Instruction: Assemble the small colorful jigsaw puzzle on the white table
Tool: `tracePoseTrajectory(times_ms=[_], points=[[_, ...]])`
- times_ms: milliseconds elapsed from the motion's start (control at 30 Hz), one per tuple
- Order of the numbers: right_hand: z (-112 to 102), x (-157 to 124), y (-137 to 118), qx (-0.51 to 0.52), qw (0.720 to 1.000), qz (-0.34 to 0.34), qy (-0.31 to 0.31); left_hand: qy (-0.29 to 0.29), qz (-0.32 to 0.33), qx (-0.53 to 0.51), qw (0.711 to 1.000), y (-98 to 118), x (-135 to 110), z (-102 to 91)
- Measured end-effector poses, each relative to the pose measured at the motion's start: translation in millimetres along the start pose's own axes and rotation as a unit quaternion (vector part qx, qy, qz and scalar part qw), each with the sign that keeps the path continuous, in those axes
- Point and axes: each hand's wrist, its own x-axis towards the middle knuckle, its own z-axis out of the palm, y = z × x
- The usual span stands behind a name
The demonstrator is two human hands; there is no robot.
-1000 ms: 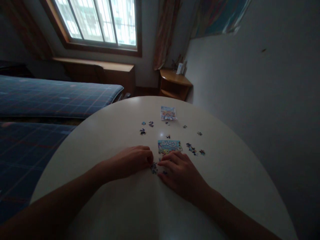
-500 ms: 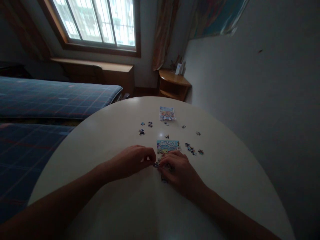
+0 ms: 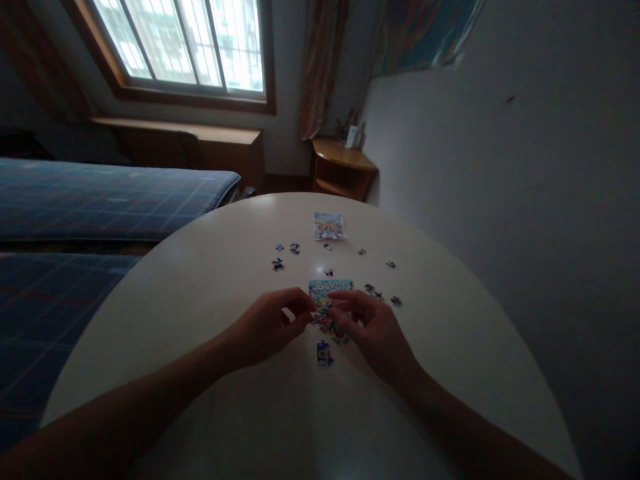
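My left hand (image 3: 280, 323) has its thumb and fingertips together on a small jigsaw piece (image 3: 323, 310), above the left part of a printed puzzle. Close to that piece from the other side is my right hand (image 3: 373, 327); its thumb and index finger are spread, with a gap between them. Joined colourful jigsaw pieces (image 3: 327, 325) lie below the fingertips, partly covered. The light-blue lettered top of the puzzle picture (image 3: 333, 285) shows beyond both hands. Nearer to me lies a separate dark-blue piece (image 3: 324, 354).
Several loose pieces are scattered on the round white table (image 3: 210, 400), including a dark one (image 3: 277, 265) at left and a cluster (image 3: 373, 292) at right. A printed packet (image 3: 329, 227) lies farther back. A plaid mattress (image 3: 110, 203) stands beyond the left edge.
Both hands have shifted up and away from the near edge of the puzzle. My right fingers have spread, uncovering the dark-blue piece and the joined pieces. The view has turned slightly.
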Motion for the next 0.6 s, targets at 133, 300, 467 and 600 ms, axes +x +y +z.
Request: tracePoseTrajectory(times_ms=[133,300,467,600], points=[[2.4,-0.4,-1.6,0.005,1.0,-0.003,-0.018,-0.014,-0.013,-0.047,0.999,0.4,-1.3,6.1],[2.8,-0.1,-1.4,0.019,0.999,0.015,-0.03,-0.014,-0.031,-0.074,0.997,1.1,-0.5,7.6],[2.7,-1.4,1.3,-0.031,0.999,0.018,-0.018,-0.015,-0.039,-0.092,0.995,4.2,-0.3,7.2],[2.5,-2.1,2.3,-0.048,0.999,0.018,-0.017,-0.033,-0.072,-0.13,0.988,6.1,-1.4,6.9]])
